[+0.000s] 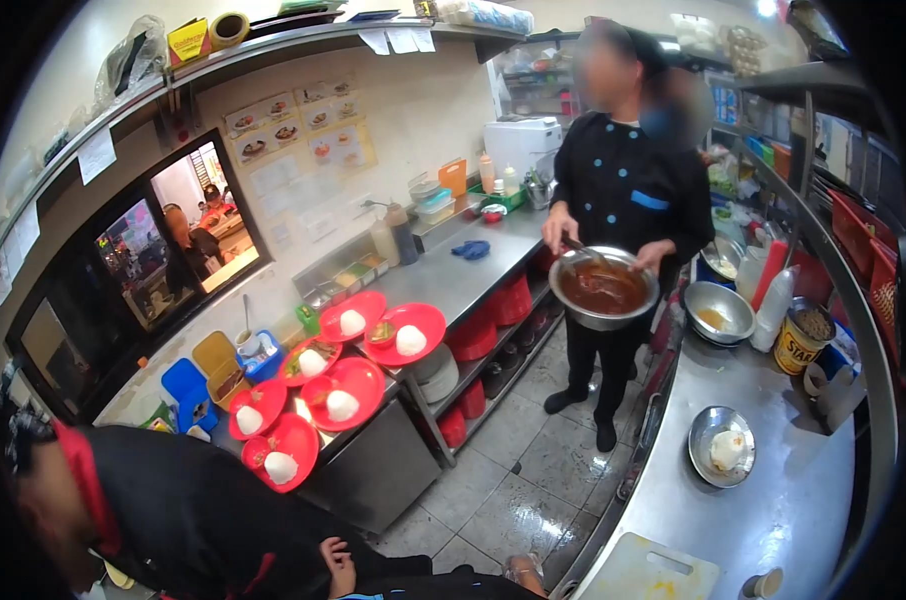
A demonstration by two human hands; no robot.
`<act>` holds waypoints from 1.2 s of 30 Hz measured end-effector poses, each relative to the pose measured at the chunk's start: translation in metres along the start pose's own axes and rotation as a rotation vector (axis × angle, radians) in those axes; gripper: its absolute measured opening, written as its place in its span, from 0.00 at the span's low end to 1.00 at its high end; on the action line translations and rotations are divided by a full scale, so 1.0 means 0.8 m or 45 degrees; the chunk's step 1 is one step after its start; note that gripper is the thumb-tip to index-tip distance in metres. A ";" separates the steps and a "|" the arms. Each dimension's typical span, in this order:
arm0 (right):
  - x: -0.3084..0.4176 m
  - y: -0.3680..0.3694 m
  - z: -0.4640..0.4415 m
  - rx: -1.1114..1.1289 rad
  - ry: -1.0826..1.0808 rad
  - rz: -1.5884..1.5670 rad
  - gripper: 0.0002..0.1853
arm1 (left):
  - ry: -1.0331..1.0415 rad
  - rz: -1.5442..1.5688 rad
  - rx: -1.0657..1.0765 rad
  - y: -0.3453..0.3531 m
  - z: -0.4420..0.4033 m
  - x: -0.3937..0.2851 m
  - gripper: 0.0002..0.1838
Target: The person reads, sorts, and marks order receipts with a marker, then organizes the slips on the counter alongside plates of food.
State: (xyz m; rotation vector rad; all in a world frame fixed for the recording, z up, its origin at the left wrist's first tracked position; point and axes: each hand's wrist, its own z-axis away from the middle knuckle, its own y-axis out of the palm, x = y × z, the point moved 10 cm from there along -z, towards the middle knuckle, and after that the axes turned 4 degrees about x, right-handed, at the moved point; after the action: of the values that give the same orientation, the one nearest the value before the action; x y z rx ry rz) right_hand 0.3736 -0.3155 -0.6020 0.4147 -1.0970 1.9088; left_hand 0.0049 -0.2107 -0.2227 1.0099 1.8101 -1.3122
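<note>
At the bottom edge, my left hand is raised beside a co-worker's black jacket, its fingers loosely bent and apart, with nothing visible in it. My right hand, in a clear plastic covering, is cut off by the bottom edge; its fingers are too small and blurred to read. It is nearest to the white cutting board. Red plates with white rice mounds stand on the left counter. Across the aisle, a standing person holds a metal bowl of dark red-brown sauce and a utensil.
The right steel counter bears a metal dish with white food, a metal bowl, bottles and a yellow can. A tiled floor aisle runs between the counters. A blue cloth lies on the far left counter.
</note>
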 end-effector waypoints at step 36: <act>0.069 -0.377 -0.186 -0.392 0.236 -0.071 0.18 | 0.271 0.131 2.145 0.557 -0.334 -0.104 0.32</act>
State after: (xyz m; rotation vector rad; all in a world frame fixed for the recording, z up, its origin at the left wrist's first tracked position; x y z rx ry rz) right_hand 0.6075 -0.0942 -0.4890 0.0926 -1.2161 1.6576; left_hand 0.4146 0.1152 -0.2758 1.9789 0.3286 -2.6938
